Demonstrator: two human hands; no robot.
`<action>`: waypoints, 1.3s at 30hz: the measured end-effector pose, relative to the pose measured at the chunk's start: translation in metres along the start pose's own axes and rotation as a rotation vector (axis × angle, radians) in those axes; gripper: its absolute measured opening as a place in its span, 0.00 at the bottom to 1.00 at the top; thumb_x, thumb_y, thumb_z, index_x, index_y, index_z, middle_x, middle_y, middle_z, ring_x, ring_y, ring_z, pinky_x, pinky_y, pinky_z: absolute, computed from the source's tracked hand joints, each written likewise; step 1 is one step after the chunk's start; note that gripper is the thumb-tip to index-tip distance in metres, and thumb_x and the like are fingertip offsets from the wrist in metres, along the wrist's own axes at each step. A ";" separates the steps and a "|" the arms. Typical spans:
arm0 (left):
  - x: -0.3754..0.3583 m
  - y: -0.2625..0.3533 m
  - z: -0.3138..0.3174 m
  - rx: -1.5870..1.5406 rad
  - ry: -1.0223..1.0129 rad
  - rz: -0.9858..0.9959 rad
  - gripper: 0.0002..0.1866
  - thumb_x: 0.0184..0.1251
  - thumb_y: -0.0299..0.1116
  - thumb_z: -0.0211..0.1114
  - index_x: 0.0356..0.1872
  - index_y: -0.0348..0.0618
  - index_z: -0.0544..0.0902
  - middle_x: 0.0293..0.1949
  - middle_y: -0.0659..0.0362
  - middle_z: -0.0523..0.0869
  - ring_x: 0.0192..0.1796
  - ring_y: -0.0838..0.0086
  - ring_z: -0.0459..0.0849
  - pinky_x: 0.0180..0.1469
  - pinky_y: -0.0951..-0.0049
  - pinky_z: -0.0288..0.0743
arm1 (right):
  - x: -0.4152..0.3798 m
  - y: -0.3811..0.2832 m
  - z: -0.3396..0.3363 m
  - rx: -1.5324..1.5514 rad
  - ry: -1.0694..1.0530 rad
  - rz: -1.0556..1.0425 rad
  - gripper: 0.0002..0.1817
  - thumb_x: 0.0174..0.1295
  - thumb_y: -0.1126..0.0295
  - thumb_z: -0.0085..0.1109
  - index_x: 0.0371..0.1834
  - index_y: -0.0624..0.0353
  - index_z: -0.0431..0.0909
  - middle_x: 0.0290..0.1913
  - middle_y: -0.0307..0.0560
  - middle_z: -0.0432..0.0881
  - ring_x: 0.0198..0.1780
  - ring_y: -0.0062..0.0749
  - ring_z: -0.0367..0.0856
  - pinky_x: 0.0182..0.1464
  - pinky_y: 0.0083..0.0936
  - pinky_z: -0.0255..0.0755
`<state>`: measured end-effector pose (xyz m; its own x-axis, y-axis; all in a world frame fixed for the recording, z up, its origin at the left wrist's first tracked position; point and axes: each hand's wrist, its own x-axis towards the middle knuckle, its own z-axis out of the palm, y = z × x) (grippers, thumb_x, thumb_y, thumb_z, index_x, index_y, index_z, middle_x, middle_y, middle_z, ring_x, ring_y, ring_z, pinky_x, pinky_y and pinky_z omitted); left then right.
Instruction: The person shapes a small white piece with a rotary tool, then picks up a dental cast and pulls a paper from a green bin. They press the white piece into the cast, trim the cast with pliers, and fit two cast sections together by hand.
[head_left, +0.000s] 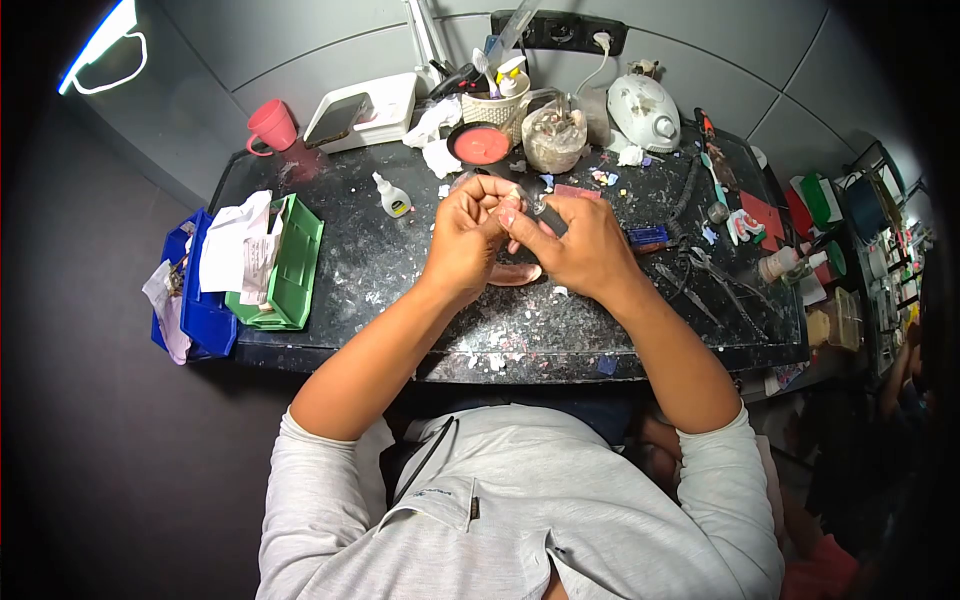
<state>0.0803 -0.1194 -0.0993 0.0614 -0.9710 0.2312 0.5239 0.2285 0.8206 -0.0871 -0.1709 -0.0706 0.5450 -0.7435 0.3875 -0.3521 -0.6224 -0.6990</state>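
Over the middle of the bench my two hands meet, fingertips close together. My left hand (466,238) is closed in a pinch around something small and pale, mostly hidden by the fingers. The thumb of my right hand (588,246) presses in against the left fingertips. Its other fingers curl, and a small shiny bit shows near its index finger; what it holds cannot be made out. Just below the hands lies a pink curved piece (514,275), resembling a denture base. A small white dropper bottle (392,196) stands to the left of my left hand.
Green bin (300,262) and blue bin (208,315) with papers sit at left. Behind are a pink mug (272,126), white tray (385,105), red wax bowl (480,145), plaster-filled bag (555,138) and white machine (643,112). Pliers (715,275) lie right among scattered scraps.
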 end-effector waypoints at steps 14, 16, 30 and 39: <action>0.000 0.000 -0.002 -0.072 -0.041 -0.057 0.04 0.79 0.25 0.64 0.48 0.37 0.80 0.38 0.59 0.87 0.33 0.79 0.84 0.33 0.79 0.79 | 0.002 0.004 0.002 0.014 0.009 0.002 0.34 0.63 0.41 0.70 0.20 0.67 0.81 0.19 0.58 0.82 0.25 0.49 0.85 0.32 0.41 0.76; 0.000 0.000 0.001 -0.018 0.027 -0.058 0.07 0.78 0.27 0.66 0.48 0.36 0.79 0.35 0.59 0.85 0.27 0.78 0.79 0.31 0.77 0.76 | 0.002 0.007 0.003 0.005 0.010 -0.014 0.34 0.63 0.41 0.70 0.20 0.67 0.81 0.19 0.58 0.81 0.24 0.49 0.85 0.32 0.41 0.76; -0.001 0.003 -0.001 0.027 -0.028 -0.053 0.05 0.79 0.27 0.64 0.48 0.38 0.79 0.38 0.60 0.84 0.32 0.80 0.81 0.33 0.78 0.76 | 0.003 0.006 0.000 -0.014 0.001 -0.041 0.35 0.63 0.41 0.69 0.18 0.67 0.80 0.18 0.59 0.80 0.23 0.49 0.83 0.33 0.41 0.75; -0.002 0.006 -0.001 0.185 0.003 -0.057 0.05 0.78 0.27 0.66 0.47 0.39 0.79 0.37 0.62 0.84 0.34 0.82 0.80 0.34 0.79 0.74 | 0.002 0.002 -0.005 -0.034 0.014 -0.075 0.35 0.63 0.41 0.70 0.17 0.67 0.78 0.18 0.60 0.78 0.25 0.51 0.82 0.35 0.42 0.76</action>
<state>0.0841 -0.1159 -0.0951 0.0386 -0.9829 0.1803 0.3611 0.1819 0.9146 -0.0900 -0.1752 -0.0686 0.5601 -0.6978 0.4465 -0.3362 -0.6840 -0.6474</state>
